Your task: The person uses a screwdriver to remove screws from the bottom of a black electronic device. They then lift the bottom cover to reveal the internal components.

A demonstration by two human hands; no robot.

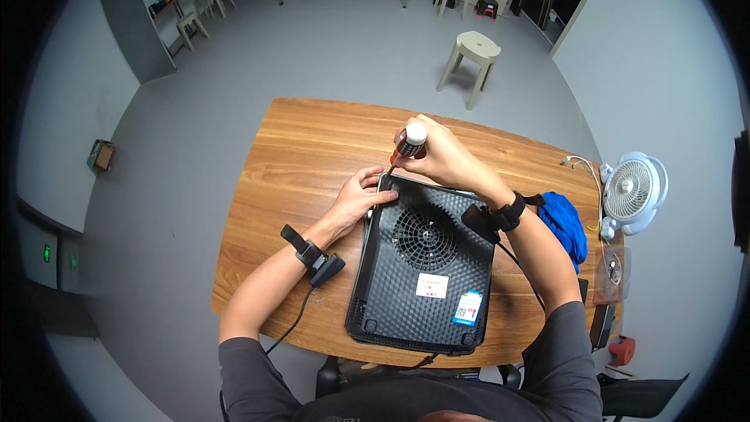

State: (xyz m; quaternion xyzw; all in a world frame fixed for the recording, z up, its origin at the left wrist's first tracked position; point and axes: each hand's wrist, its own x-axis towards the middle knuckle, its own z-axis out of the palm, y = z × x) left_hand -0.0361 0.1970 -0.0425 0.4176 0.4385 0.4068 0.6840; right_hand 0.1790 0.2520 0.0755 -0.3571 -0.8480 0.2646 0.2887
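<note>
An induction cooker lies bottom up on the table, its black underside showing a round fan grille, a white label and a blue-and-white sticker. At its far left corner my left hand grips the edge, thumb over the top and fingers along the side. My right hand is wrapped round a screwdriver with a white, black and red handle. The tool stands nearly upright with its shaft down at that same corner, close to my left fingers; whether the tip sits in a screw is too small to tell.
A blue cloth lies right of my right forearm. Beyond it stand a white fan with cables and a clear container at the table's right edge. A beige stool stands past the far edge. Straps with black devices and cables circle both wrists.
</note>
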